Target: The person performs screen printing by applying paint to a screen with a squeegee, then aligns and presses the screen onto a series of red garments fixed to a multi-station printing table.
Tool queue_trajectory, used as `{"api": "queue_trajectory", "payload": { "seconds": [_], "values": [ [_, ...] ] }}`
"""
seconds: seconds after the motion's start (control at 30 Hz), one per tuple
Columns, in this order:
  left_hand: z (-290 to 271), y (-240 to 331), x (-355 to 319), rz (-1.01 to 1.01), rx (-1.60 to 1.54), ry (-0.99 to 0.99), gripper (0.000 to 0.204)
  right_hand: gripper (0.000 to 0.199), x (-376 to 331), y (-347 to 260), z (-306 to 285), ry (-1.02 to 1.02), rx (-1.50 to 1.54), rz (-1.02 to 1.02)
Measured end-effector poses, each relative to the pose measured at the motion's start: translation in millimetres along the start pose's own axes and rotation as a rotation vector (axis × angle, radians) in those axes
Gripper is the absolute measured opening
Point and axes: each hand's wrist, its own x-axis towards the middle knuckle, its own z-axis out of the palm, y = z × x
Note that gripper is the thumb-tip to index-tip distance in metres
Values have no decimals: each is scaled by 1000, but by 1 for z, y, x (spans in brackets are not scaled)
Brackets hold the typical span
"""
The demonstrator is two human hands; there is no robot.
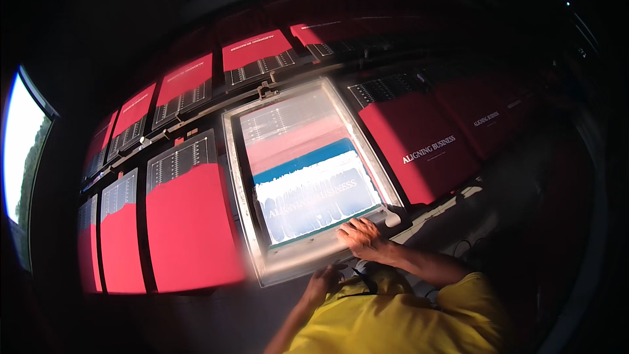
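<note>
Silver metal-framed rectangular printing screen (303,158), streaked with white ink (318,191), lies between flat red fabric panels (190,229). The right hand (362,238) curls at its near edge, grip unclear; the shadowed left hand (325,280) cannot be read. Even pressure probably serves best.

Pale capitals (314,198) show on your screen (295,139)! More, in white, on the right cloth (406,131), then upside down across the far cloths (255,54); the left board's (181,157) marks are too small to read.
</note>
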Motion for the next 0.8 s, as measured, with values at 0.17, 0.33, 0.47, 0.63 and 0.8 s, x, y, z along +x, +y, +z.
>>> {"api": "queue_trajectory", "payload": {
  "seconds": [0.17,0.33,0.47,0.63,0.8],
  "values": [
    [7,3,3,-61,-120,64,39,31,7,8,-13,102,44,-17],
    [13,10,-1,-69,-68,158,36,28,67,51,6,61,-61,-8],
    [20,15,-5,-80,-118,196,33,27,101,85,31,121,-119,-15],
    [23,8,-3,-141,-295,244,34,23,110,89,39,121,-63,-44],
    [35,22,-8,-157,-346,296,29,18,148,96,-1,-102,35,55]
  ]
}}
